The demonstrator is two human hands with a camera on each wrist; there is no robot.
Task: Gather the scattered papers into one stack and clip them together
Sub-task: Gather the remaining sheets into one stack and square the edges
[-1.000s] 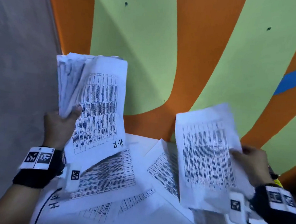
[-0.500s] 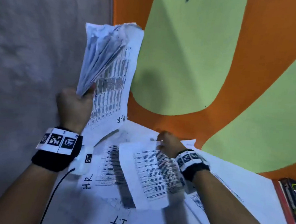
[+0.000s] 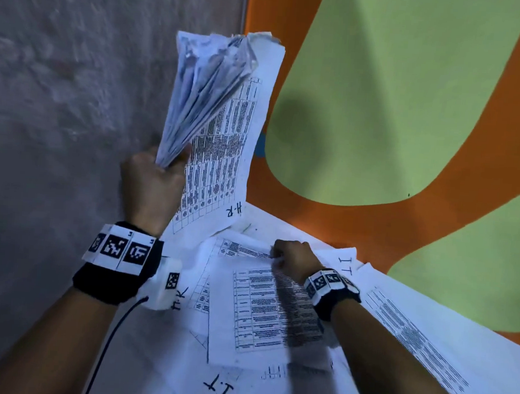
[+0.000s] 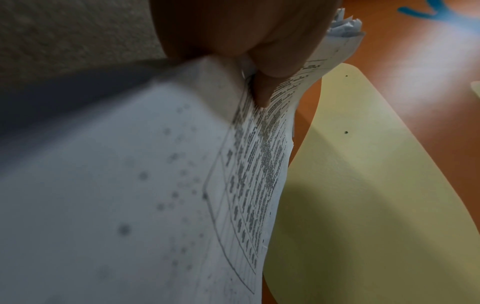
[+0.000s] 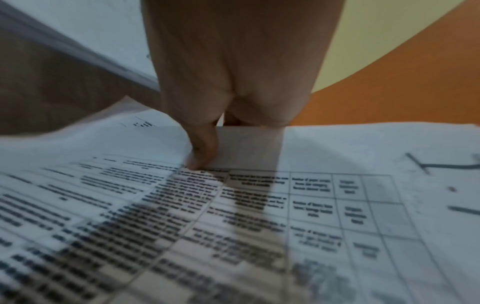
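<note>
My left hand (image 3: pixel 158 180) grips a thick bundle of printed papers (image 3: pixel 217 126) upright, above the table's far left corner; the sheets fan out at the top. In the left wrist view the bundle of papers (image 4: pixel 246 174) hangs under my left hand's thumb (image 4: pixel 262 94). My right hand (image 3: pixel 291 257) pinches the far edge of a single printed sheet (image 3: pixel 263 314), which lies over other loose sheets (image 3: pixel 413 324) on the table. The right wrist view shows the right hand's fingers (image 5: pixel 202 152) curled on that sheet (image 5: pixel 130 205). No clip is in view.
Loose sheets marked "I.T" (image 3: pixel 220 389) and "H-R" cover the white table (image 3: pixel 281 229). A grey wall (image 3: pixel 75 91) stands to the left, an orange and green wall (image 3: pixel 397 114) behind. A black cable (image 3: pixel 107 340) hangs from my left wrist.
My right hand carried its sheet from the right side to the middle, lowered it onto the table papers and holds it there. The left hand's bundle has turned more edge-on and fanned.
</note>
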